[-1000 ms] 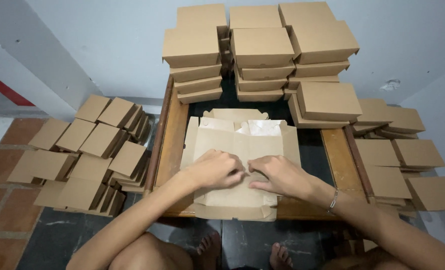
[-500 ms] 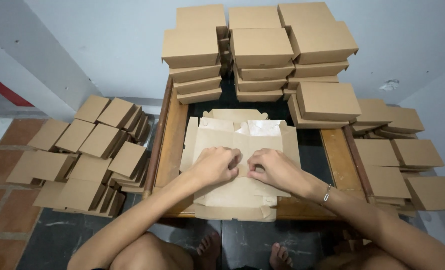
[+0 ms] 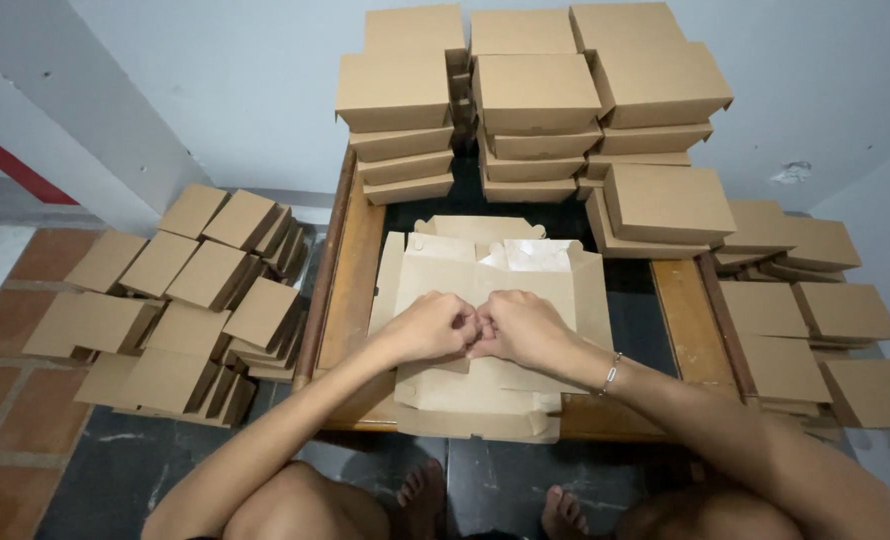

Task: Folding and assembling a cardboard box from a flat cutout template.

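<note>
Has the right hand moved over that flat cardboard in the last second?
Yes. The right hand slid left across the flat cardboard to meet the left hand.

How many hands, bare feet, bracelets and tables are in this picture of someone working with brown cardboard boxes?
Bare hands: 2 (left hand, right hand)
Bare feet: 2 (left foot, right foot)
Thin silver wrist bracelet: 1
Low brown wooden table: 1
Total: 6

Finished brown boxes [image 3: 540,95] stand stacked at the far end of a low wooden table [image 3: 350,270]. Folded boxes [image 3: 190,290] lie heaped on the tiled floor [image 3: 5,400] at left, more boxes [image 3: 815,310] at right.
</note>
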